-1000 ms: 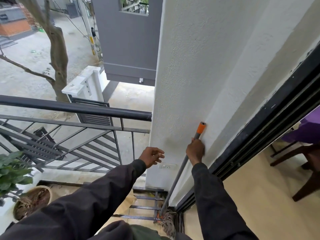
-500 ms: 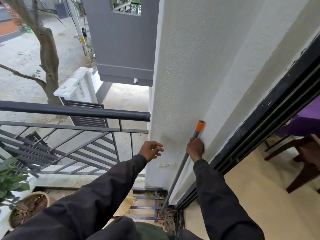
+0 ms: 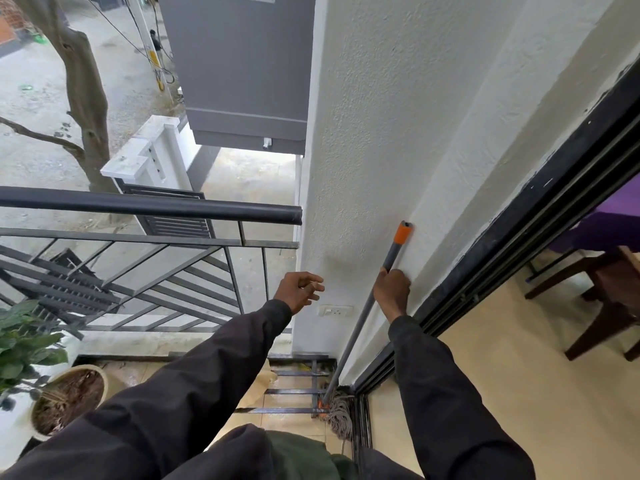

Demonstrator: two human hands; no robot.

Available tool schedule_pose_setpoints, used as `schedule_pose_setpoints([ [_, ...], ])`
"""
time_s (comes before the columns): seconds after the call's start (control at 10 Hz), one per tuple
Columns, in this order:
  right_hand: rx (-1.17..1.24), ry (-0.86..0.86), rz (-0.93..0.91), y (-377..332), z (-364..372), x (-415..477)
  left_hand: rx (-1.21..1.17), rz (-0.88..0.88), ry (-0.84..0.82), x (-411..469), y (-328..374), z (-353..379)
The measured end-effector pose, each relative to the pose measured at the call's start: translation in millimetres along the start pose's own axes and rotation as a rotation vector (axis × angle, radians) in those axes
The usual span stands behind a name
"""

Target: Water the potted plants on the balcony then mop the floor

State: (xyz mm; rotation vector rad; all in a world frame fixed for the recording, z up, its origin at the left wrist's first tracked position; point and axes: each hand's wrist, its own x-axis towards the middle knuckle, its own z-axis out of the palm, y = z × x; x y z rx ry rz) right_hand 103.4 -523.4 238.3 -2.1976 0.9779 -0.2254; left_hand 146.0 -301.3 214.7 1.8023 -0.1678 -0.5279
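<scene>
- The right hand [image 3: 393,289] grips the mop handle [image 3: 360,327] below its orange top, at centre right; with a loose grip, the handle may slide along the wall [image 3: 381,133] and fall.
- The mop head [image 3: 337,415], at bottom centre, may catch on the floor grating [image 3: 294,391].
- The left hand [image 3: 299,291] is empty, fingers loosely curled, near the handle.
- The potted plant [image 3: 52,382] stands at lower left.

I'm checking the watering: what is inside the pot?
Brown, stringy plant debris fills the pot; green leaves cover its left part, so the stem base is hidden.
</scene>
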Motion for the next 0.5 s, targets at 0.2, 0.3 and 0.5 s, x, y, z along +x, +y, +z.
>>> schedule_pose_setpoints([
  [0.2,-0.056,-0.079,0.061,6,-5,-47,0.069,0.023,0.069,-29,-9,-21],
  [0.3,-0.13,-0.196,0.027,4,-8,-48,0.116,0.035,0.116,-32,-5,-27],
  [0.5,-0.162,-0.259,-0.194,-33,10,-99,0.255,0.143,0.18,-65,-11,-78],
])
